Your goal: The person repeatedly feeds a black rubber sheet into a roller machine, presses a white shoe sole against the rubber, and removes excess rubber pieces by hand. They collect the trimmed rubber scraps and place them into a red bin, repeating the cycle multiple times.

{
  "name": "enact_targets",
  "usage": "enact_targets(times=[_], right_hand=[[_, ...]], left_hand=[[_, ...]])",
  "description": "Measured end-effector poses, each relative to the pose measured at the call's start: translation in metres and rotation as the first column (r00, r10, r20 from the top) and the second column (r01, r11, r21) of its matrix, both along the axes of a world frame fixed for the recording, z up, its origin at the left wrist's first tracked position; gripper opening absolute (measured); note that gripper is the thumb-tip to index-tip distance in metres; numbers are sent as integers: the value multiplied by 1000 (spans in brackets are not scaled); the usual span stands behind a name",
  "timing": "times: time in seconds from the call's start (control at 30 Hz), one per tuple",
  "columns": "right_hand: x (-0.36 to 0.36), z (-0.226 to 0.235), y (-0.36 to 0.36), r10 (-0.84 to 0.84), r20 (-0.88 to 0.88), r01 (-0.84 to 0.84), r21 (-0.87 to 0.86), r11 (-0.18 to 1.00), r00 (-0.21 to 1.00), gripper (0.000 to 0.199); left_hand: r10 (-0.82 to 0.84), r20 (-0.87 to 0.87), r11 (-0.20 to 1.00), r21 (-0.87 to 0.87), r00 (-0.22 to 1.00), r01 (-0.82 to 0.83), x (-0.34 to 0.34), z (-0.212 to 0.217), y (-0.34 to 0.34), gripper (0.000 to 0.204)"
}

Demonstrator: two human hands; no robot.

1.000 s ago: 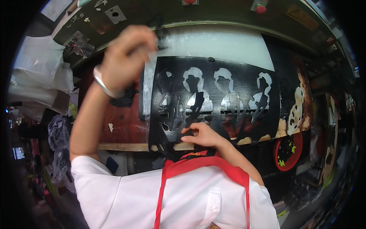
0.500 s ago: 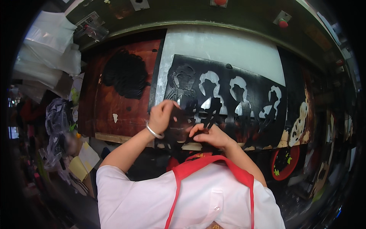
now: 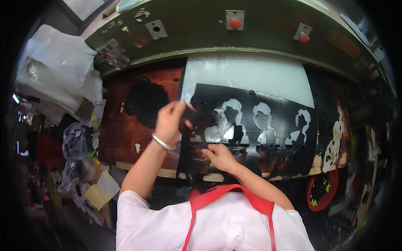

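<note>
A thin black sheet [image 3: 251, 98] with several curved cut-outs lies on the pale board [image 3: 247, 69] in front of me. My left hand [image 3: 168, 123], a silver bangle at its wrist, is raised at the sheet's left end. Its thumb and fingers close on a dark, blurred piece [image 3: 200, 109] that looks like a black cut piece; its outline is hard to make out. My right hand [image 3: 222, 159] is low over the sheet's near left part, fingers curled and thumb pressed in; what it grips is hidden. A pile of black cut pieces [image 3: 146, 102] rests on the reddish-brown board to the left.
A green machine beam [image 3: 197, 37] with red buttons [image 3: 235, 24] runs across the far side. White plastic bags [image 3: 58, 62] hang at the far left. At the near right are a red basin [image 3: 312, 196] with scraps and a pale cut-out strip [image 3: 333, 146].
The view has shifted, so the bench appears lower. My left hand has risen to the sheet's left edge with a dark piece at its fingers. My right hand's fingers have curled in more.
</note>
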State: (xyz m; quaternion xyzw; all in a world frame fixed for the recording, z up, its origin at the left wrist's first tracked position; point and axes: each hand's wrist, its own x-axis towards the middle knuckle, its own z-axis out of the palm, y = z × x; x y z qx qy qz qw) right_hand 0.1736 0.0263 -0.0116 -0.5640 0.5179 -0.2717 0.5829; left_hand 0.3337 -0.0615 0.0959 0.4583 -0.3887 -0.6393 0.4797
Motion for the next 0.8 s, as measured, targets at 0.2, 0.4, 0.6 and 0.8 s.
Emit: enact_targets(times=[0.2, 0.4, 0.6, 0.8], right_hand=[[-12, 4, -9, -359, -211, 130, -675, 727, 909, 30], [-18, -13, -7, -384, -237, 73, -765, 640, 893, 25], [-33, -43, 22, -281, -271, 35, -659, 752, 921, 22], [-35, -52, 7, -195, -409, -96, -591, 801, 892, 20]], left_hand=[[60, 235, 922, -385, 970, 37, 9, 78, -23, 27], [252, 332, 889, -451, 909, -82, -5, 125, -25, 23], [478, 171, 681, -691, 862, -241, 60, 204, -40, 34], [464, 142, 577, -798, 874, -177, 98, 261, -32, 39]])
